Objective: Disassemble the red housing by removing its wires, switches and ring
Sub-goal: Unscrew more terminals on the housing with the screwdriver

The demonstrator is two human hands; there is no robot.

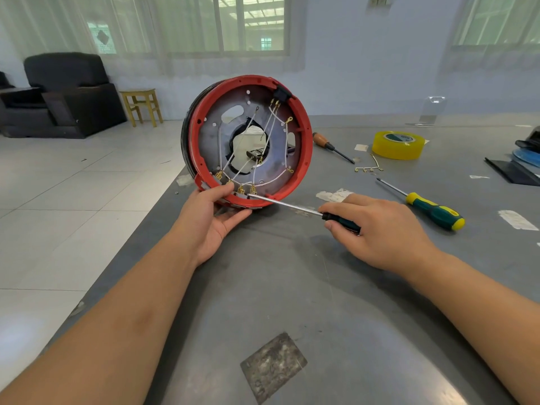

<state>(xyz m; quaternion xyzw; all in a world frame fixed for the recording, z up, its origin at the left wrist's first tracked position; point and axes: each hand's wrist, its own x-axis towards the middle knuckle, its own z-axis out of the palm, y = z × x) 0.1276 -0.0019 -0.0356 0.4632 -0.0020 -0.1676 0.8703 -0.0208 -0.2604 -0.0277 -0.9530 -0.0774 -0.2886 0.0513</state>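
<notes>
Between left-hand fingers, red housing rim.

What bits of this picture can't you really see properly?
- Head view: the handle of the screwdriver is mostly covered by the right hand.
- The red housing shows only its inside; its far face is turned away.
- The lower rim is partly hidden by the left hand.
- The dark and blue things are cut off by the right edge.
- The small brass parts on the table are too small to identify.

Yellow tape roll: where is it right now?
In the head view, the yellow tape roll lies flat on the grey table, far right, between the wooden-handled screwdriver and the blue-black stack.
</notes>
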